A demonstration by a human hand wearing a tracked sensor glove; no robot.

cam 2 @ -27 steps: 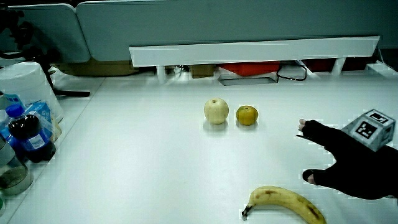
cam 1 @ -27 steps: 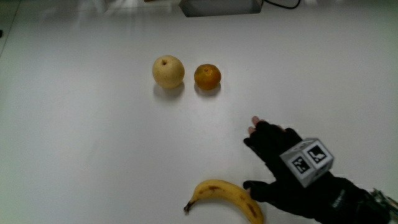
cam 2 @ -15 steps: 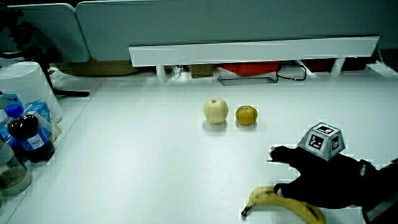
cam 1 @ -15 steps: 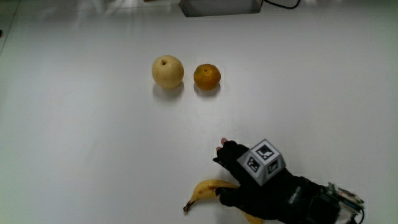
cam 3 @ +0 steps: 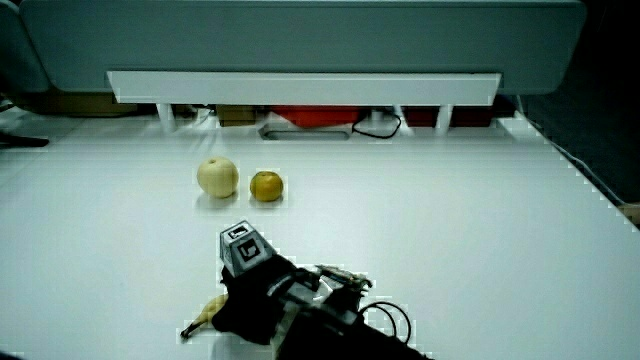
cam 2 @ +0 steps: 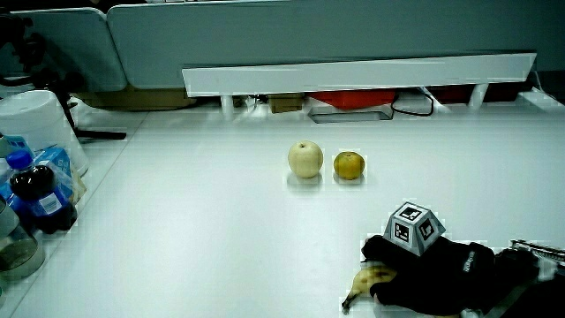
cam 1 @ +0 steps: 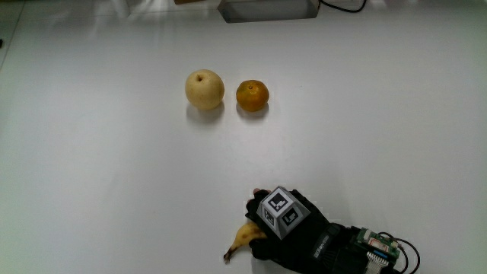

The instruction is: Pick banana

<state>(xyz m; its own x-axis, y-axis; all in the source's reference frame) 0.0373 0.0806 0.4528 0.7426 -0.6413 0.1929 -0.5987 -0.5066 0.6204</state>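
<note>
The yellow banana (cam 1: 242, 239) lies on the white table close to the person's edge. Only its stem end shows in the main view and in both side views (cam 2: 363, 283) (cam 3: 206, 315). The rest of it is hidden under the hand. The black-gloved hand (cam 1: 288, 230) rests on the banana with its fingers curled around the fruit. The patterned cube (cam 1: 278, 211) on its back faces upward. The forearm runs back toward the person, as seen in both side views (cam 2: 441, 281) (cam 3: 262, 295).
A pale round fruit (cam 1: 205, 88) and an orange (cam 1: 252, 94) sit side by side, farther from the person than the banana. A low white partition (cam 2: 353, 75) lines the table's edge. Bottles (cam 2: 35, 199) and a white container (cam 2: 35, 124) stand at another edge.
The hand has moved from beside the banana onto it, its fingers going from spread to curled around the fruit. The banana has not shifted.
</note>
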